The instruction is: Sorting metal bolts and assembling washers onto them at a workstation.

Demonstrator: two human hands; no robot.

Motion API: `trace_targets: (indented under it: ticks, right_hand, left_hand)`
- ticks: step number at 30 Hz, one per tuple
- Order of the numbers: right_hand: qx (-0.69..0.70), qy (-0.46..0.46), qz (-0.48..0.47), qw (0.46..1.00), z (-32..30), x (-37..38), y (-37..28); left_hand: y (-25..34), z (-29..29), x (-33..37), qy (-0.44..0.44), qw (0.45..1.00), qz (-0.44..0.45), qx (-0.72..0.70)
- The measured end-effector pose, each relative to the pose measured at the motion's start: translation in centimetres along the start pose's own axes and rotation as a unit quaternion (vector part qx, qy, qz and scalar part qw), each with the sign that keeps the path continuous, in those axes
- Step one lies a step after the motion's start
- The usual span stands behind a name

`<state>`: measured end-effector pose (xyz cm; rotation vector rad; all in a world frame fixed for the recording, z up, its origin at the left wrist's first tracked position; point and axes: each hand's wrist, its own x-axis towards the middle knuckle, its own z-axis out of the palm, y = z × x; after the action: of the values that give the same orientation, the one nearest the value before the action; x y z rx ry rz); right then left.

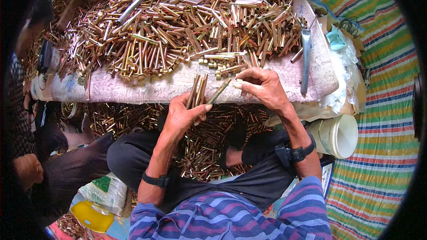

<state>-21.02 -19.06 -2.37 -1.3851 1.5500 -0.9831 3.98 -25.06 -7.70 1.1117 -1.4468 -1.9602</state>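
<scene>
My left hand (180,114) is closed around several brass-coloured metal tubes (198,90) that stand up out of the fist. One more tube (219,90) slants up to the right from its thumb and forefinger. At the upper end of this tube is my right hand (262,86), its thumb and fingers pinched together. Whatever lies between those fingertips is too small to make out. Behind the hands, a big heap of brass-coloured tubes and bolts (169,35) covers the cloth-topped table (147,84). Small hex nuts (218,69) lie near its front edge.
A blue-grey strip (305,60) lies at the table's right side, another strip (138,2) on the heap. More metal pieces (200,151) cover the floor beneath. A white bucket (336,135) lies tipped at right, beside a striped tarp (378,151). Another person's hand (29,171) is at left.
</scene>
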Motion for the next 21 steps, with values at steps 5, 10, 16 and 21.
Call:
trace_targets:
  ticks: [5, 10, 16, 21]
  right_hand:
    - [0.017, 0.005, -0.023, 1.0, 0.03, -0.07, 1.0]
    - [0.006, 0.003, -0.044, 0.999, 0.24, -0.09, 0.89]
    - [-0.053, -0.014, -0.09, 0.994, -0.26, -0.03, 0.71]
    - [-0.055, -0.026, -0.09, 0.994, -0.28, -0.02, 0.53]
  left_hand:
    - [0.39, 0.07, -0.19, -0.009, 1.0, -0.002, 0.003]
    - [0.41, -0.17, -0.31, -0.019, 1.0, -0.004, 0.012]
    - [0.78, -0.35, -0.42, -0.026, 0.999, 0.0, 0.039]
    - [0.96, -0.61, -0.54, -0.042, 0.997, 0.004, 0.06]
